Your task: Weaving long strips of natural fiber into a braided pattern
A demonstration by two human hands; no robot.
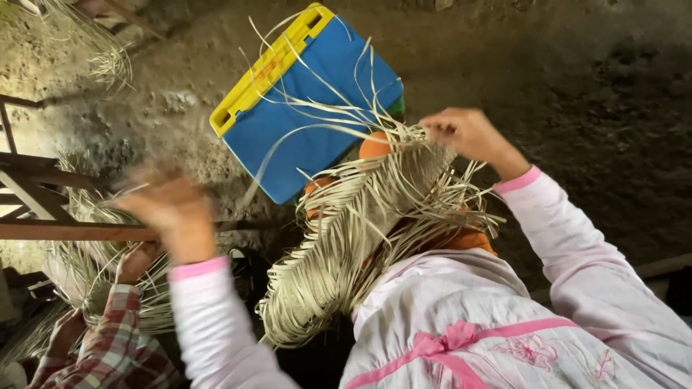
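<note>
Woven straw piece [346, 245]: lies across the person's lap, loose strips fanning out.
Left hand [173, 209]: blurred, raised left of the weave; grip unreadable.
Right hand [465, 133]: pinches strips at the weave's far edge.
Blue case [310, 108]: rectangular, yellow rim, on the dirt floor [577, 86] beyond.

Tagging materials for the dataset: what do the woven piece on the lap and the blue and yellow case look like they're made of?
Woven piece: looks like dried straw or palm fibre, pale, matte, with flat loose strips fraying off its edges. The right hand pinches its top; the left hand is blurred, apparently pulling a strand.
Case: likely moulded plastic, smooth, evenly coloured, with a yellow slotted edge.
</note>
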